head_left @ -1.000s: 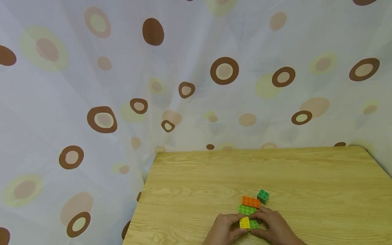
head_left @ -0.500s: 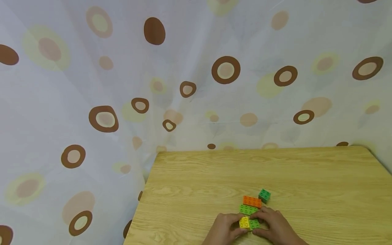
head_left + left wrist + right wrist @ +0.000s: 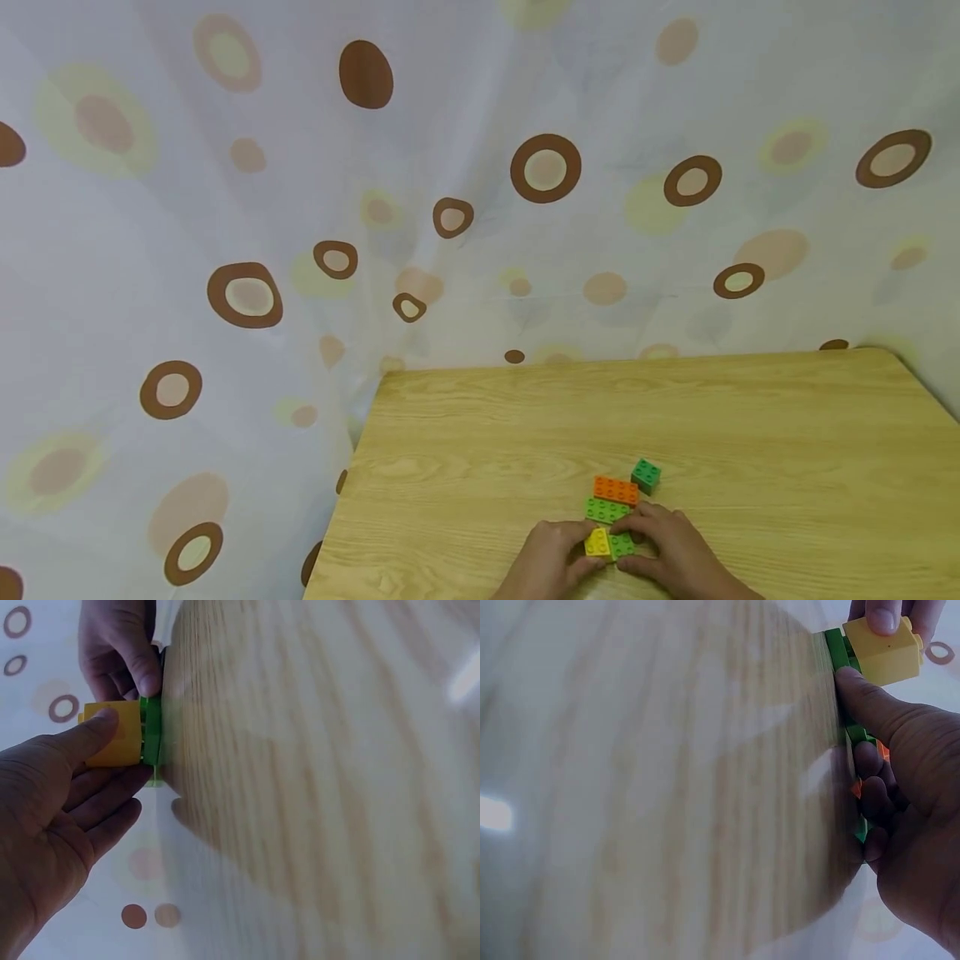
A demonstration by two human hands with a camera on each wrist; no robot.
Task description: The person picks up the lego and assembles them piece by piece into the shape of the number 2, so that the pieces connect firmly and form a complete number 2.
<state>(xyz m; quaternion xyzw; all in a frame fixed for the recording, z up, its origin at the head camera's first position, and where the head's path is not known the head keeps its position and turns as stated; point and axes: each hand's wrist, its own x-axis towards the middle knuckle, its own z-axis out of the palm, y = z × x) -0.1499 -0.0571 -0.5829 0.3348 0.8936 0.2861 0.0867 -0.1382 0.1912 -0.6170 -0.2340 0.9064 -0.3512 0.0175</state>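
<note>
A yellow toy building brick (image 3: 597, 543) stands on the left end of a light green brick (image 3: 622, 546), whose bare studs show to the right. My left hand (image 3: 550, 560) pinches the yellow brick, its thumb on the near side, as the left wrist view shows of the yellow brick (image 3: 124, 746). My right hand (image 3: 669, 552) grips the light green brick low at the table, thumb against the near side of the green brick (image 3: 835, 646). How tightly the two bricks join I cannot tell.
Just behind lie a second light green brick (image 3: 604, 509) and an orange brick (image 3: 615, 490); a dark green brick (image 3: 646, 474) stands at their right. The wooden table (image 3: 465, 450) meets a spotted curtain (image 3: 480, 267) at its far edge and left side.
Both hands stay on the same two bricks with hardly any movement. The whole view shifts slightly with the head.
</note>
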